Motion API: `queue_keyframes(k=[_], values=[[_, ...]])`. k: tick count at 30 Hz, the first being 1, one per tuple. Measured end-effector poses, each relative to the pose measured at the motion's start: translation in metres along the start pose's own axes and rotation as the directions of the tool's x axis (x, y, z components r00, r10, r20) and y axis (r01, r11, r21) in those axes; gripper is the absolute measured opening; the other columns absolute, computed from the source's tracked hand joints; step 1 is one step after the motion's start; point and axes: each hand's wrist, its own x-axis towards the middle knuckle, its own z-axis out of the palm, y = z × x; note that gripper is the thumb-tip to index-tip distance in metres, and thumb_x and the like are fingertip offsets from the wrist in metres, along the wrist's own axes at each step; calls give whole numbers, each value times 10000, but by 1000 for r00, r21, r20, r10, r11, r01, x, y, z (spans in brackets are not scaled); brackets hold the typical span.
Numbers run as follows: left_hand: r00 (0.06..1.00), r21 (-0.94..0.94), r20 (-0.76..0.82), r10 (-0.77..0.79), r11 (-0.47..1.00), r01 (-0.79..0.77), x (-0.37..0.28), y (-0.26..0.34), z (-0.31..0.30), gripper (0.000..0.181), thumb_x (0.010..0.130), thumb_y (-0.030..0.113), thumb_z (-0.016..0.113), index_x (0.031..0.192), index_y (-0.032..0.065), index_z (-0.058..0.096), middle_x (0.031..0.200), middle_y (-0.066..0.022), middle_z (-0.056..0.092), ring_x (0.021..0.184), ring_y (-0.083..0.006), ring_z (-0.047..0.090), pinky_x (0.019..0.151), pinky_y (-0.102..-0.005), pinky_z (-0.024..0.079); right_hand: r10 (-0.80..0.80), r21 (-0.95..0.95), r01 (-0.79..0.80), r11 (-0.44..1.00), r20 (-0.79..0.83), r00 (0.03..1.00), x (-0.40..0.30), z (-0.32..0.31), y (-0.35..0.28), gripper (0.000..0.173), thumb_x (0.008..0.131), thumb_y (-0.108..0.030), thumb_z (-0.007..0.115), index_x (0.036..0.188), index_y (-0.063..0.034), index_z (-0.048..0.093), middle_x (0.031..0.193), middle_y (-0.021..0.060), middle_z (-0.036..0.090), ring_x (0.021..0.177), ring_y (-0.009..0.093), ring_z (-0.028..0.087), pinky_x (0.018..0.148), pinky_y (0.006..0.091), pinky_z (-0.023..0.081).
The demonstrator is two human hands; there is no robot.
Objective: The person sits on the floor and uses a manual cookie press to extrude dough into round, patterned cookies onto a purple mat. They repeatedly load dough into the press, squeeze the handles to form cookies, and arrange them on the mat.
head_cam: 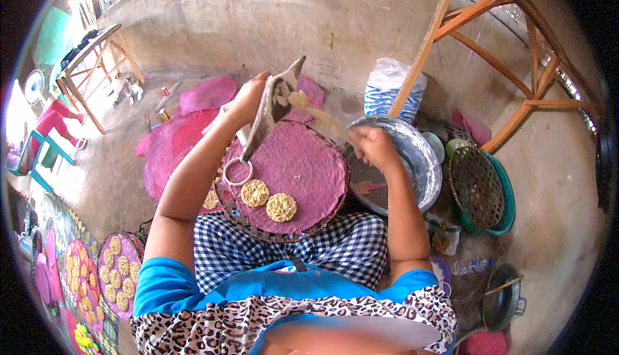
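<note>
My left hand grips a dark, worn holder, raised and tilted above the far left edge of a round woven tray. In my right hand is a pale, blurred stick-like tool, its lumpy end at the holder's opening. The tray, lined with pink cloth, rests on my lap. Two round, crinkled yellow noodle-like cakes lie near its left front. Beside them a white ring is at the tray's left side, just below the holder's lower tip.
A large metal basin stands right of the tray, before a white-and-blue plastic bag. Farther right are a woven basket in a green tub and a dark pan. Trays of cakes lie left. Another person's legs show far left.
</note>
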Motion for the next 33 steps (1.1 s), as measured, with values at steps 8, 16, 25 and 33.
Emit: queue_keyframes(k=[8, 16, 25, 33], values=[[987, 350, 141, -82, 936, 28, -6, 28, 8, 246, 672, 181, 625, 858, 21, 602, 950, -208, 564, 893, -368, 564, 776, -431, 450, -645, -896, 284, 341, -3, 764, -16, 40, -53, 116, 810, -140, 532, 887, -76, 592, 707, 79, 585, 682, 233, 606, 573, 368, 488], [970, -545, 218, -113, 810, 216, 2, -15, -42, 222, 710, 105, 636, 906, 4, 602, 859, -104, 617, 682, -200, 598, 581, -336, 502, -533, -669, 339, 662, -103, 840, -32, -8, -28, 225, 781, -152, 580, 999, -115, 621, 807, 122, 614, 737, 319, 600, 631, 409, 485], [945, -907, 311, -97, 267, 326, 0, 32, -45, 239, 712, 55, 556, 931, -40, 567, 891, -126, 596, 665, -178, 587, 627, -316, 502, -746, -659, 572, 489, 24, 666, -4, 3, -10, 344, 712, -44, 605, 1042, -134, 636, 753, 78, 635, 649, 254, 600, 568, 349, 475], [909, -889, 399, -123, 192, 417, 4, 42, -42, 273, 688, 63, 549, 930, -59, 581, 813, -107, 603, 596, -147, 566, 544, -281, 483, -824, -668, 661, 341, 126, 552, 1, -8, -11, 327, 717, -72, 616, 1035, -145, 642, 747, 80, 623, 640, 245, 590, 550, 353, 469]])
